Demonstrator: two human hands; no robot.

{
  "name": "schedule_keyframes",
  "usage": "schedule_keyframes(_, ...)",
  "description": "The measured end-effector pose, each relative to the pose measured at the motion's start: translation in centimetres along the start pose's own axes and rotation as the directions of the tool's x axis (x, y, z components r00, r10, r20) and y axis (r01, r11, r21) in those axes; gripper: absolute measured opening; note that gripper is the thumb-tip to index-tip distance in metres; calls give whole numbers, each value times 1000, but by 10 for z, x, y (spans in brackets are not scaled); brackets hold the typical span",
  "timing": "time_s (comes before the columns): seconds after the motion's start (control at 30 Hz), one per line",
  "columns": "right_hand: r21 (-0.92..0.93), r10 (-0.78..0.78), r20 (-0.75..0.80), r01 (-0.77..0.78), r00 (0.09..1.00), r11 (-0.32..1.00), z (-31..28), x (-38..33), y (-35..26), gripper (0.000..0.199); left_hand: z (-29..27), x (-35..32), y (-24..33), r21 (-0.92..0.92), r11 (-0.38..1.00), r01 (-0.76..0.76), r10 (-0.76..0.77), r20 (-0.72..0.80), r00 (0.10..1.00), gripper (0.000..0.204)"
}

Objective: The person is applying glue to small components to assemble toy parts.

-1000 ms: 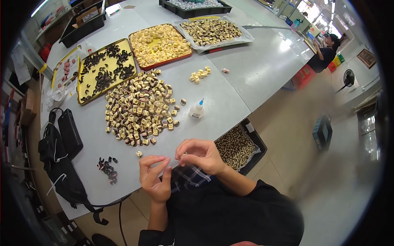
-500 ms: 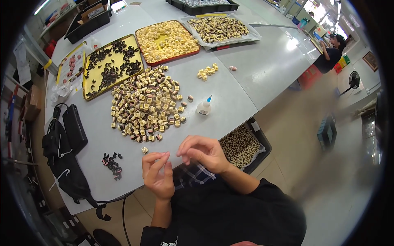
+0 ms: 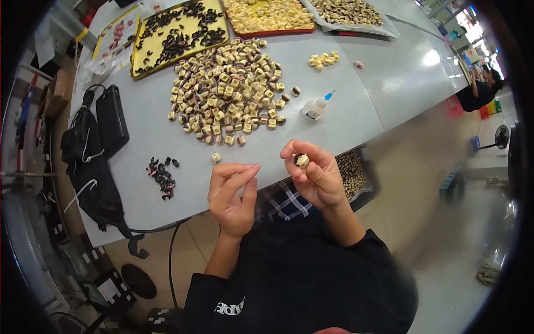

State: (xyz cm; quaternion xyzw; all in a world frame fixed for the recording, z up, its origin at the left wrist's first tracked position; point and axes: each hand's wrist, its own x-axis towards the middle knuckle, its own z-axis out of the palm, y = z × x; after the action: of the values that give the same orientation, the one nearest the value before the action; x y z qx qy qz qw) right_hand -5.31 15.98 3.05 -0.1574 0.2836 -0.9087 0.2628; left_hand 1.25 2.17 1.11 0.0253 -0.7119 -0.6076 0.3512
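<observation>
My right hand is raised over the table's front edge, a small black-and-cream piece pinched between thumb and fingers. Beside it on the left, my left hand has its fingers stretched out and the thumb apart from them, with nothing visible in between. A single cream piece lies on the table just beyond the left fingertips. Farther back spreads a large heap of small cube-like pieces, cream with dark and pink sides. A clear squeeze bottle with a blue tip stands right of the heap.
Small black and pink bits lie at the left, near a black pouch and a dark box-shaped device. Trays of black curved pieces and cream pieces line the back. A bin of pieces sits below the edge.
The view has shifted, so the table things appear lower-placed trays higher up. My right hand has moved away from the left and turned, showing the black-and-cream piece in its fingers.
</observation>
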Motion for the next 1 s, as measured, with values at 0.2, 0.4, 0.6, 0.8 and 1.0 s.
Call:
schedule_keyframes(0.2,-150,-9,24,13,1000,989,-5,-2,6,39,-2,-2,-4,0,999,-33,33,35,999,24)
schedule_keyframes(0.4,-372,-73,20,76,997,925,7,-2,3,45,-3,0,-3,-25,999,-37,39,53,998,25)
schedule_keyframes(0.6,124,43,-10,-41,999,991,2,-5,5,44,-5,-1,-2,-51,998,-26,31,93,995,18)
schedule_keyframes(0.8,253,168,-17,-159,986,954,1,-9,8,42,-5,-4,-3,-57,998,-22,28,94,995,18)
schedule_keyframes(1.0,298,189,-25,-173,982,939,1,-2,16,42,-5,0,-8,-52,998,-39,43,72,996,22)
